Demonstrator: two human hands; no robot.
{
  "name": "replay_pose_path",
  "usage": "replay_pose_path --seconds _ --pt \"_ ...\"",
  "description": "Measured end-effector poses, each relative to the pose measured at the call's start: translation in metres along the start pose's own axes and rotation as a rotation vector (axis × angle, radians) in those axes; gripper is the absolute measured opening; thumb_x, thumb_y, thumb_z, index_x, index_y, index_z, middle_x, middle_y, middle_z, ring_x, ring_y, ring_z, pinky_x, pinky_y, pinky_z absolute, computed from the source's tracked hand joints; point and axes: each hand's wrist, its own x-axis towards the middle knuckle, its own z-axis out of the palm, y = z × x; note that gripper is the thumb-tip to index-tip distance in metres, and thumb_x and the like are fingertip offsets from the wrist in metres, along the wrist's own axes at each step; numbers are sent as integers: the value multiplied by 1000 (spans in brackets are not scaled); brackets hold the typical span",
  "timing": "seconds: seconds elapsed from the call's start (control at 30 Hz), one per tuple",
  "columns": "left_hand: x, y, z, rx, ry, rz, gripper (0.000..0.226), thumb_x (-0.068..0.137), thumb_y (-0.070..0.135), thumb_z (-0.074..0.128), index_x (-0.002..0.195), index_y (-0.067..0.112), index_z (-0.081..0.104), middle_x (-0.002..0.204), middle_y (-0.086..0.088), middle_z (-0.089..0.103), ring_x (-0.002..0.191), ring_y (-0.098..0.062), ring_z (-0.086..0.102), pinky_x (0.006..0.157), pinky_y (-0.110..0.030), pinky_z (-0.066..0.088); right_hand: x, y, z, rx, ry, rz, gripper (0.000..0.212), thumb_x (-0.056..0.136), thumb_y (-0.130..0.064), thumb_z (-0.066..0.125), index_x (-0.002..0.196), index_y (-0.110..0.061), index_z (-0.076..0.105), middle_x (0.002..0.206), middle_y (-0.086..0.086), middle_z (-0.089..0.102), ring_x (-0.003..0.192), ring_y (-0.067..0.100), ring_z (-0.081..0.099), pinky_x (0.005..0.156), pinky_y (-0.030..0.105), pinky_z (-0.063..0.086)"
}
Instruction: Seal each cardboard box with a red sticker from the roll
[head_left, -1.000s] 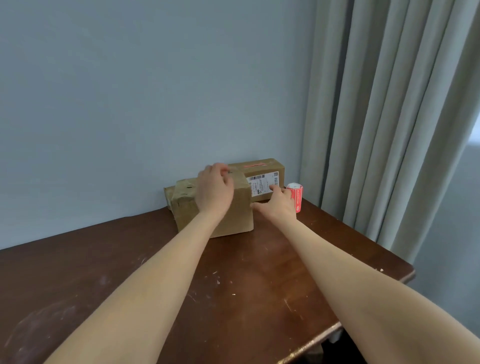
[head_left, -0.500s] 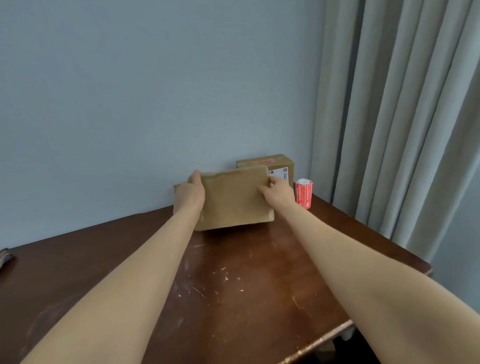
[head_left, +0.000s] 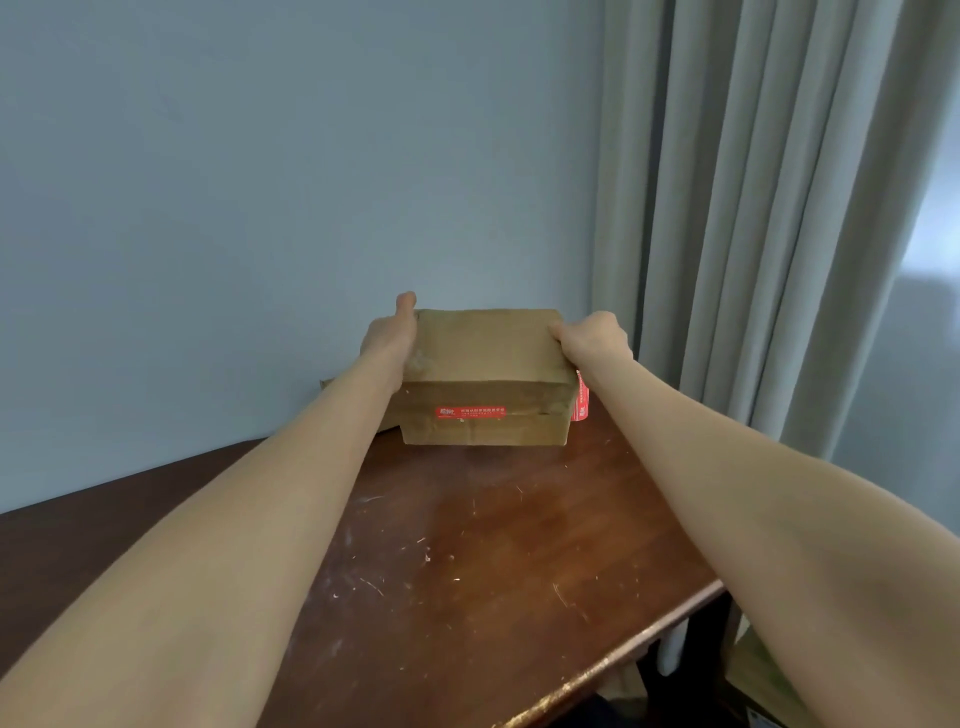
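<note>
A brown cardboard box (head_left: 483, 358) stands at the far side of the wooden table (head_left: 467, 545), near the wall. A red sticker (head_left: 470, 412) runs across the seam on its front face. My left hand (head_left: 389, 332) grips the box's left end, thumb up at the top corner. My right hand (head_left: 592, 335) grips its right end with curled fingers. The red sticker roll (head_left: 581, 397) peeks out behind the box's right edge, mostly hidden. A sliver of another cardboard box (head_left: 332, 385) shows behind my left forearm.
A grey wall stands directly behind the box. Grey curtains (head_left: 753, 234) hang at the right, past the table's corner. The table's front edge (head_left: 623, 654) runs diagonally at the lower right. White scuffs mark the tabletop.
Both hands took hold of the box's ends and turned it over. The plain face went up and the stickered seam now faces me. The box covers the labelled box behind and most of the roll.
</note>
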Motion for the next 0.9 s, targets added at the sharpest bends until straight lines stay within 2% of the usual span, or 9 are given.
replay_pose_path --seconds 0.1,0.2,0.27,0.37,0.47,0.53,0.7,0.8,0.9 --pt "8 -10 -7 -21 61 -27 60 93 57 32 119 8 53 101 -7 58 89 -23 55 80 -34 46 -6 3 9 46 -64 -6 13 83 -21 63 93 -14 66 92 7 65 85 30 64 78 34 54" --pt "12 -25 -12 23 144 -29 50 95 53 32 109 8 49 79 -3 49 69 -17 47 59 -29 38 -10 10 26 51 -106 -6 29 80 -9 63 107 -19 66 107 7 67 98 27 65 89 35 53" --pt "14 -35 -16 68 162 -46 61 93 54 32 124 4 48 89 -7 56 76 -21 53 59 -30 38 -14 14 38 42 -144 -16 32 80 -4 62 107 -20 66 105 5 66 100 25 63 90 34 52" --pt "19 -48 -23 104 223 -69 64 92 54 32 132 5 44 125 -14 54 101 -29 55 76 -35 43 -18 17 57 10 -201 -17 29 76 -4 65 101 -19 66 109 10 67 103 29 63 92 41 52" --pt "25 -55 -28 142 289 -108 61 94 50 34 134 4 43 132 -16 46 94 -28 52 79 -37 45 -20 19 73 -14 -236 -27 23 75 -6 70 90 -21 60 108 10 67 102 28 62 91 42 52" --pt "28 -57 -30 174 319 -128 60 96 47 35 136 3 40 135 -17 41 95 -29 51 80 -38 45 -20 21 82 -6 -250 -15 25 75 -7 72 91 -21 58 110 10 65 102 28 62 90 41 52" --pt "32 -62 -31 219 319 -156 58 96 41 40 139 4 32 140 -17 33 115 -35 48 94 -42 45 -20 21 97 7 -335 -11 40 77 -9 75 113 -13 57 117 10 62 107 25 59 94 39 49" --pt "37 -64 -29 284 306 -173 61 94 44 41 141 5 34 141 -17 35 124 -34 42 102 -45 40 -19 20 99 1 -408 -23 56 79 -11 76 128 -7 49 126 11 57 117 26 54 95 34 46" --pt "35 -62 -23 388 349 -173 59 92 44 42 138 6 39 140 -17 34 126 -32 35 104 -45 35 -22 19 94 -13 -458 -28 72 80 -10 76 141 -5 39 137 13 51 127 28 48 102 35 41"
